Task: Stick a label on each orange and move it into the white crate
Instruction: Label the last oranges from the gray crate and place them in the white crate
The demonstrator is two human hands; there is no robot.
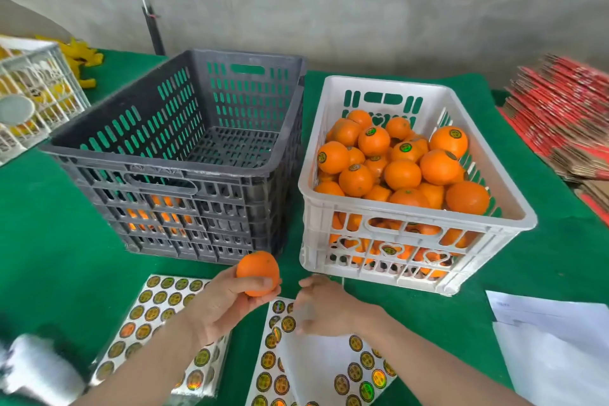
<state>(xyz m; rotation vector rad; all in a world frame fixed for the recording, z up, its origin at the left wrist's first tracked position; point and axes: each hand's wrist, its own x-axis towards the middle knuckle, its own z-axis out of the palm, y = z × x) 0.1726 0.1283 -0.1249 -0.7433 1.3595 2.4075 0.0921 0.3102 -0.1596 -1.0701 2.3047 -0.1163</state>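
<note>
My left hand (227, 301) holds one orange (257, 270) in front of the dark grey crate (250, 171), just above the green table. My right hand (321, 305) hovers with curled fingers over a partly used sheet of round gold labels (354, 369); it is blurred and I cannot tell whether it pinches a label. To the right stands the white crate (418, 216), heaped with several oranges (402, 175), many of them labelled. A few oranges (158, 214) show through the grey crate's front slots.
A full label sheet stack (158, 316) lies under my left forearm. White papers (557, 339) lie at the right front. Red flattened cartons (566, 112) are piled at the far right. A white wire basket (36, 89) stands at the far left.
</note>
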